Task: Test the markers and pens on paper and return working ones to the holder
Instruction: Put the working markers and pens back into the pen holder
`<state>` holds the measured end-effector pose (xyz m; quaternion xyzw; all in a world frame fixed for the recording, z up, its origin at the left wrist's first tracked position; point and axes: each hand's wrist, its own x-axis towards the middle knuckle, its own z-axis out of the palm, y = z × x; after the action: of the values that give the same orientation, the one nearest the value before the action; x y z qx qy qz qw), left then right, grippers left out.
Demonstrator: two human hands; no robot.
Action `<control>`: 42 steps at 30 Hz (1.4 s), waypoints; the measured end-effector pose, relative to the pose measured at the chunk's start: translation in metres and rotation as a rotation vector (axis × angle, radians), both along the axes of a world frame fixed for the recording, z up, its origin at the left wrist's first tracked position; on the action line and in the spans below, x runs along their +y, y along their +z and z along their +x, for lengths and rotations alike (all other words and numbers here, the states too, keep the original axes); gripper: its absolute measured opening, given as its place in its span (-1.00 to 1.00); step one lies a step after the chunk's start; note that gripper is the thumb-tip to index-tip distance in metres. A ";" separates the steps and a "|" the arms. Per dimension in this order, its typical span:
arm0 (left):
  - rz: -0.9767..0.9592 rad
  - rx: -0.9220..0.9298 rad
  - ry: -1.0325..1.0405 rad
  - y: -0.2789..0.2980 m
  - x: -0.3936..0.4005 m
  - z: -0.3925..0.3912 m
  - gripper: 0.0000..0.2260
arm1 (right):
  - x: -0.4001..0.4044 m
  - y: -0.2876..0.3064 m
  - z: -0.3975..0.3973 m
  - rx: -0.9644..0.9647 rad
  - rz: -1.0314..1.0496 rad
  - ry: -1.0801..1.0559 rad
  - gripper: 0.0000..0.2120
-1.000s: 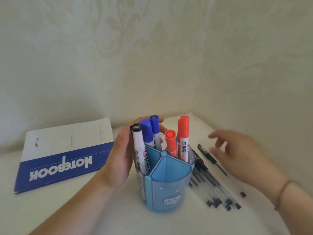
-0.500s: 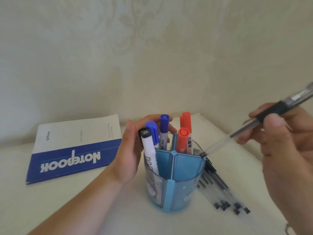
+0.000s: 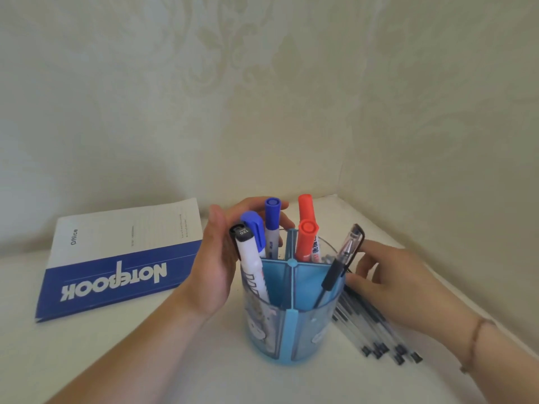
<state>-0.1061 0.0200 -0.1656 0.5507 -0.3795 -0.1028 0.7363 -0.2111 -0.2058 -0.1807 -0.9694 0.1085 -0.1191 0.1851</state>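
While the left hand (image 3: 215,263) cups the blue holder (image 3: 291,325) (fingers curled round its far side), a clear pen (image 3: 338,266) leans inside its right compartment; right hand (image 3: 388,278), fingers relaxed, touches loose pens (image 3: 376,330) just right of it.

Soft, even, fairly bright light, faint shadows beneath the notebook (image 3: 116,258) and holder (image 3: 291,330), no glare, wide-angle bending toward the edges, slight softness overall, wallpaper pattern hazy
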 end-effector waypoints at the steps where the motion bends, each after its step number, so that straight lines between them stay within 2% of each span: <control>1: 0.002 -0.002 0.004 0.001 0.000 0.000 -0.33 | 0.000 -0.002 0.001 0.024 0.026 0.019 -0.82; 4: -0.003 -0.004 0.010 0.001 0.001 0.000 -0.32 | 0.001 0.002 0.001 0.042 -0.003 0.060 -0.77; 6: 0.005 -0.006 0.011 0.002 0.001 0.000 -0.33 | -0.002 0.010 -0.002 -0.041 0.038 0.042 -0.71; 8: 0.009 0.003 0.015 0.002 0.001 -0.001 -0.33 | -0.003 0.022 -0.004 -0.346 0.220 -0.017 -0.62; 11: 0.011 0.015 0.014 0.002 0.000 -0.001 -0.33 | -0.011 0.049 -0.014 -0.908 0.647 -0.023 -0.62; 13: 0.015 0.020 0.014 0.002 0.000 -0.001 -0.34 | -0.009 0.057 -0.022 -1.026 0.813 0.095 -0.28; 14: 0.017 0.021 0.016 0.002 0.000 -0.001 -0.34 | -0.003 0.058 -0.025 -1.035 0.839 0.158 -0.15; 15: 0.018 0.020 0.017 0.002 0.000 -0.001 -0.34 | 0.003 0.056 -0.026 -1.031 0.852 0.197 -0.11; 17: 0.020 0.017 0.013 0.002 0.001 0.000 -0.33 | 0.027 0.055 -0.028 -1.019 0.838 0.273 -0.19; 18: 0.018 0.013 0.010 0.001 0.001 0.000 -0.34 | 0.037 0.053 -0.028 -1.013 0.764 0.302 -0.34; 20: 0.013 0.007 0.007 0.000 0.000 0.001 -0.35 | 0.053 0.053 -0.030 -0.909 0.508 0.379 -0.65; 22: 0.006 0.019 0.002 0.000 0.001 0.001 -0.35 | 0.052 0.050 -0.031 -0.779 0.278 0.405 -0.76; 23: 0.003 0.026 -0.002 -0.001 0.001 0.001 -0.34 | 0.047 0.049 -0.030 -0.764 0.285 0.392 -0.79; 26: 0.003 0.035 -0.014 -0.001 0.001 0.002 -0.31 | 0.031 0.041 -0.020 -0.789 0.514 0.252 -0.85; 27: 0.004 0.033 -0.012 -0.001 0.001 0.002 -0.31 | 0.025 0.037 -0.015 -0.730 0.489 0.184 -0.83; 30: -0.008 0.050 -0.021 -0.003 0.001 0.003 -0.32 | 0.011 0.013 -0.003 -0.196 0.075 0.049 -0.77; 32: -0.009 0.050 -0.007 -0.003 0.001 0.003 -0.30 | 0.009 0.002 0.000 0.020 -0.065 0.059 -0.85; 33: -0.007 0.039 0.007 -0.002 0.001 0.003 -0.29 | 0.007 -0.002 0.002 0.056 -0.079 0.070 -0.86; 35: -0.017 0.022 0.028 -0.002 0.000 0.003 -0.28 | 0.004 -0.004 0.004 0.105 -0.112 0.084 -0.67; 37: -0.036 0.003 0.042 -0.002 0.000 0.004 -0.32 | 0.004 -0.001 0.004 0.165 -0.117 0.086 -0.59; 39: -0.053 -0.010 0.049 -0.002 0.000 0.003 -0.37 | 0.006 0.001 0.004 0.234 -0.092 0.053 -0.66; 42: -0.069 -0.006 0.067 -0.001 -0.002 0.002 -0.39 | 0.010 0.006 0.002 0.260 -0.027 -0.032 -0.89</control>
<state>-0.1040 0.0184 -0.1666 0.5378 -0.3663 -0.0631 0.7567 -0.2094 -0.1961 -0.1746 -0.9773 0.1452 0.0035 0.1544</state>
